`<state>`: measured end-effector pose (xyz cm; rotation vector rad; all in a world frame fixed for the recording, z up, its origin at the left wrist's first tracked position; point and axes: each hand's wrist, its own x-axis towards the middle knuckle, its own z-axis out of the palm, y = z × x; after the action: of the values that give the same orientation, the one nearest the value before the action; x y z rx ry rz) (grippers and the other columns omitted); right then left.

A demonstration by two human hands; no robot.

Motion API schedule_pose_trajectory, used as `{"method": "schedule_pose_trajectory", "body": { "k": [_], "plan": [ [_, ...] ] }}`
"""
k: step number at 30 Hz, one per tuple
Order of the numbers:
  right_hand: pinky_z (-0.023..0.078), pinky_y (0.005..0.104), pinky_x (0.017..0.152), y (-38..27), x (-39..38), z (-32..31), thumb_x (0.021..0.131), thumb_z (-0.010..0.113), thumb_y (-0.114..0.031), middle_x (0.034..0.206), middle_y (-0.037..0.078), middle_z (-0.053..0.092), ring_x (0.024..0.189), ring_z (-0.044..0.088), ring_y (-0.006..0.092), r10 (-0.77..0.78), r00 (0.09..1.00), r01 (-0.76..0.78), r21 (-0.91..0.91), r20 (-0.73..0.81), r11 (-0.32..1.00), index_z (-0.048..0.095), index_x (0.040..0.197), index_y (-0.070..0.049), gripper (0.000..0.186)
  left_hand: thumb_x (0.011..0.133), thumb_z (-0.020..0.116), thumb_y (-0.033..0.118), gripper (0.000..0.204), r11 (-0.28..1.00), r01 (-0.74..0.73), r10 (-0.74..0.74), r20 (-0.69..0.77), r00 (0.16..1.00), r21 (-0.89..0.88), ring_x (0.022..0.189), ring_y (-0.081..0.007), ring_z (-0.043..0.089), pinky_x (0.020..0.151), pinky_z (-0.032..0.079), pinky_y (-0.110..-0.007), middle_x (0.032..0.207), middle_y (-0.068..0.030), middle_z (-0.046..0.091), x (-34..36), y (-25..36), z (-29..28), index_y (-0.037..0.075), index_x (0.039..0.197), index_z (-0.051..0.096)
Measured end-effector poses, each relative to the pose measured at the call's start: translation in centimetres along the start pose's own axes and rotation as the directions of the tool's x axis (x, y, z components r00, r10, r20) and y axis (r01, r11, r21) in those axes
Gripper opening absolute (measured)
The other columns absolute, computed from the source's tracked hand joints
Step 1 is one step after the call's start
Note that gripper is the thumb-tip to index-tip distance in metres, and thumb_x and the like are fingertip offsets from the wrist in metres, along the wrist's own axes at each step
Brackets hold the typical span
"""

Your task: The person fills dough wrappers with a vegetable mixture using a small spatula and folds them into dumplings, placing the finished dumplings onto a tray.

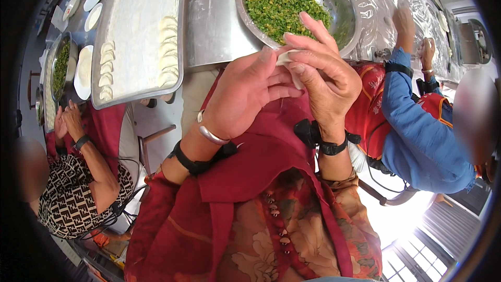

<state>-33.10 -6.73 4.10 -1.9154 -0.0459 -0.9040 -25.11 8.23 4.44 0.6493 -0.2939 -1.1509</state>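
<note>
My left hand (pixel 241 91) and my right hand (pixel 330 79) meet in front of me, above my red apron. Between them is a small white dumpling (pixel 285 59), mostly hidden by my fingers. The right thumb and forefinger pinch its edge, while the left thumb presses from the other side and the left fingers curl beneath it. Just beyond my hands, a wide steel bowl (pixel 357 25) holds chopped green and yellow filling (pixel 279 10). To the left lies a floured metal tray (pixel 136 36) with a row of folded dumplings (pixel 168 52) along its right side and a shorter row (pixel 106 69) along its left.
White plates (pixel 84 70) and another bowl of filling (pixel 61 65) stand left of the tray. A co-worker's hands (pixel 72 120) are at the far left. On the right, a blue-sleeved co-worker's hand (pixel 404 23) works over a floured metal table (pixel 378 5).
</note>
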Motion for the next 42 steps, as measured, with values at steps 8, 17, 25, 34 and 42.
{"method": "schedule_pose_trajectory", "body": {
  "k": [8,17,25,34,42],
  "plan": [
    [0.036,0.0554,0.11,-0.1,-0.3,0.3,0.081,0.072,-0.001,0.102,0.013,0.074,0.118,0.063,0.035,-0.031,0.999,0.028,-0.051,-0.044,0.998,0.073,0.089,-0.001,0.008,0.107,0.04,0.031,0.047,0.992,-0.076,0.072,0.052,0.996,0.1,0.119,-0.0296,0.058,0.102,0.047,-0.047,0.132,-0.0161,0.056,-0.5,-0.6,-0.3,-0.002,0.141,0.044],
    [0.038,0.0547,0.109,-0.3,-0.4,0.7,0.083,0.072,-0.003,0.1,0.012,0.075,0.117,0.064,0.0349,0.009,0.999,-0.009,0.009,-0.031,1.0,0.072,0.089,-0.001,0.006,0.097,0.055,0.004,0.034,0.921,-0.109,0.097,0.053,0.994,0.375,0.106,-0.0135,0.059,0.093,0.049,-0.03,0.118,-0.0072,0.062,-0.7,-0.1,-0.2,-0.005,0.13,0.053],
    [0.038,0.0537,0.108,-0.2,-0.9,0.3,0.08,0.074,-0.003,0.102,0.012,0.075,0.12,0.062,0.0358,-0.005,1.0,0.004,0.039,0.024,0.999,0.072,0.091,-0.001,0.011,0.097,0.056,0.005,0.028,0.887,-0.143,0.14,0.039,0.989,0.44,0.102,-0.0088,0.056,0.089,0.047,-0.025,0.111,-0.0032,0.063,-1.0,-0.6,-0.2,-0.004,0.123,0.058],
    [0.033,0.0529,0.113,-0.2,-0.9,0.1,0.078,0.074,-0.005,0.105,0.013,0.074,0.126,0.057,0.0384,-0.012,0.997,0.002,0.13,0.078,0.992,0.075,0.092,-0.003,0.014,0.098,0.057,0.005,0.025,0.853,-0.164,0.163,0.047,0.986,0.496,0.099,-0.0081,0.057,0.087,0.048,-0.024,0.109,-0.0035,0.064,-1.2,-0.8,-0.1,-0.003,0.12,0.061],
    [0.032,0.0532,0.113,-2.1,-0.6,1.6,0.076,0.076,-0.008,0.104,0.012,0.075,0.127,0.056,0.0373,0.156,0.986,-0.138,0.215,-0.066,0.967,0.076,0.092,-0.002,0.017,0.096,0.061,0.001,0.025,0.786,-0.263,0.346,-0.045,0.937,0.56,0.09,-0.0073,0.062,0.076,0.052,-0.023,0.104,-0.0053,0.068,-1.2,-1.3,0.6,-0.004,0.12,0.061]
  ]
}}
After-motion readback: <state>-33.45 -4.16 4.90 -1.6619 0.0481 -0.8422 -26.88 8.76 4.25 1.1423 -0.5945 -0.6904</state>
